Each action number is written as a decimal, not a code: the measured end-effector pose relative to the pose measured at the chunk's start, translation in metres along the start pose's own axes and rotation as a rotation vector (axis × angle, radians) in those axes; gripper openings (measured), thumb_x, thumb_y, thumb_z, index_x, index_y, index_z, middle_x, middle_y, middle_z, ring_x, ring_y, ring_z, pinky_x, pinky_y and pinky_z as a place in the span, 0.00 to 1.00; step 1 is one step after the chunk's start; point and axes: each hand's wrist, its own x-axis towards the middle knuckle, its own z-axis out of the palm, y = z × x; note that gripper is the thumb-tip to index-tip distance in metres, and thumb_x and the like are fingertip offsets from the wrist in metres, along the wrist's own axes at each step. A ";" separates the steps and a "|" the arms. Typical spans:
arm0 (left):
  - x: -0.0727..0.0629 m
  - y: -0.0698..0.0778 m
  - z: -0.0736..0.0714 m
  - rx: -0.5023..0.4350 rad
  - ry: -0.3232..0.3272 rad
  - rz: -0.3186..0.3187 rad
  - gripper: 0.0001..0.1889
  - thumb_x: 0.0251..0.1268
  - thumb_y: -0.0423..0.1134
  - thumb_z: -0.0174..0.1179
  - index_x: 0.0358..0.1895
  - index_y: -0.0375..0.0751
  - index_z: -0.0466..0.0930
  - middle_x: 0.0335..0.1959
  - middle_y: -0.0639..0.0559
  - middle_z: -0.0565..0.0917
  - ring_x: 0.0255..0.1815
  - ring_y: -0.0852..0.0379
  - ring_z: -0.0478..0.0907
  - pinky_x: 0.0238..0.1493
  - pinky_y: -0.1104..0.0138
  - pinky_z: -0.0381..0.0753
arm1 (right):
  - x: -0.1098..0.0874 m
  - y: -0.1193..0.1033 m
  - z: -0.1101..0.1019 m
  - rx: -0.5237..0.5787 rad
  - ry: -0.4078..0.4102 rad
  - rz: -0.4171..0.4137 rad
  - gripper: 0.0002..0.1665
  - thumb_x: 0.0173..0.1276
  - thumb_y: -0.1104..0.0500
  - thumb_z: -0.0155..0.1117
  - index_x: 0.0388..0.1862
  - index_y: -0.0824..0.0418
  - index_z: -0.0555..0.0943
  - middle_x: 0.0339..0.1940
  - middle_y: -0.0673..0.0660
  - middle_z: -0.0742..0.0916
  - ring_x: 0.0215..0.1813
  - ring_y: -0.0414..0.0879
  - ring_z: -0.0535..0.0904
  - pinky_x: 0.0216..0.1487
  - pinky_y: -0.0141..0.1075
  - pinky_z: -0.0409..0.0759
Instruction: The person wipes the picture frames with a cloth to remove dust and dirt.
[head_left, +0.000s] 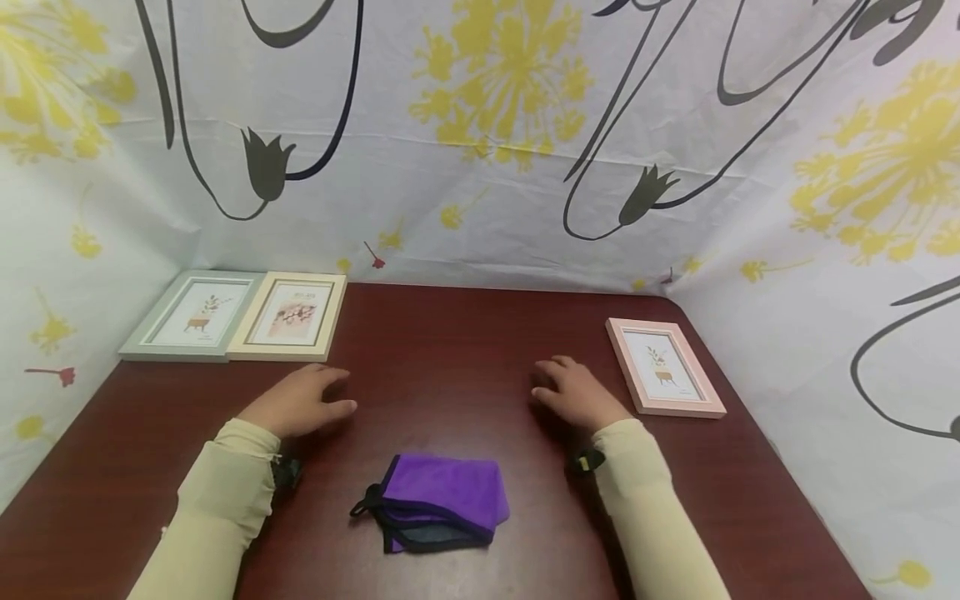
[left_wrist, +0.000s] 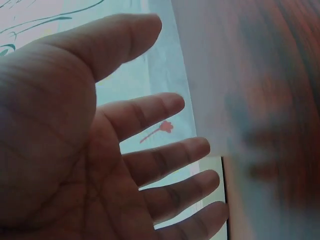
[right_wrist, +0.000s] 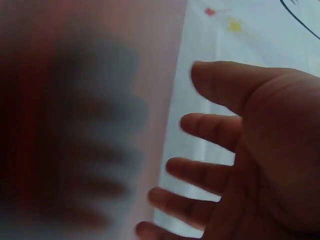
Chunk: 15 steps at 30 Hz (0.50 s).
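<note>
My left hand (head_left: 302, 402) is over the left half of the table, fingers spread and relaxed, nothing held. In the left wrist view its palm and loosely bent fingers (left_wrist: 165, 160) show bare. On the other side, my right hand (head_left: 577, 392) is likewise relaxed with nothing in it, just left of a pink picture frame (head_left: 632, 377). Its separated fingers (right_wrist: 200, 175) appear in the right wrist view. Between the forearms and nearer to me lies a folded purple cloth pouch (head_left: 446, 492) with black edging and a black cord at its left end.
At the back left, a grey-green picture frame (head_left: 174, 352) and a cream picture frame (head_left: 337, 312) lie side by side, edges meeting. The dark red table (head_left: 450, 358) is bordered by white fabric (head_left: 465, 242) with flower prints at the back and sides.
</note>
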 end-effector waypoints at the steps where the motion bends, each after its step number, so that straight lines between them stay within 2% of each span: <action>1: -0.001 -0.001 -0.001 -0.001 0.013 -0.007 0.33 0.69 0.50 0.61 0.66 0.26 0.71 0.64 0.27 0.72 0.67 0.29 0.66 0.63 0.39 0.67 | 0.000 -0.004 0.004 -0.003 -0.024 0.017 0.33 0.72 0.51 0.62 0.70 0.67 0.72 0.68 0.72 0.72 0.69 0.72 0.65 0.68 0.61 0.64; 5: -0.003 -0.004 -0.007 -0.013 0.059 -0.038 0.32 0.69 0.48 0.60 0.66 0.24 0.70 0.64 0.25 0.71 0.66 0.28 0.67 0.62 0.38 0.67 | -0.002 -0.014 0.013 -0.030 -0.070 0.067 0.33 0.71 0.51 0.64 0.70 0.66 0.72 0.69 0.70 0.72 0.70 0.71 0.63 0.67 0.60 0.65; 11: -0.001 -0.002 -0.019 0.006 0.077 -0.063 0.31 0.69 0.48 0.60 0.64 0.24 0.71 0.60 0.25 0.74 0.62 0.28 0.70 0.59 0.38 0.70 | -0.007 -0.020 0.014 -0.063 -0.053 0.074 0.34 0.69 0.51 0.66 0.69 0.67 0.73 0.69 0.71 0.71 0.70 0.72 0.62 0.65 0.61 0.68; 15: 0.009 -0.019 -0.027 0.063 0.148 -0.105 0.29 0.68 0.49 0.60 0.59 0.23 0.76 0.54 0.26 0.77 0.56 0.29 0.73 0.54 0.39 0.73 | -0.005 -0.021 0.015 -0.073 -0.050 0.077 0.34 0.69 0.51 0.67 0.69 0.65 0.74 0.69 0.70 0.71 0.70 0.71 0.63 0.63 0.62 0.69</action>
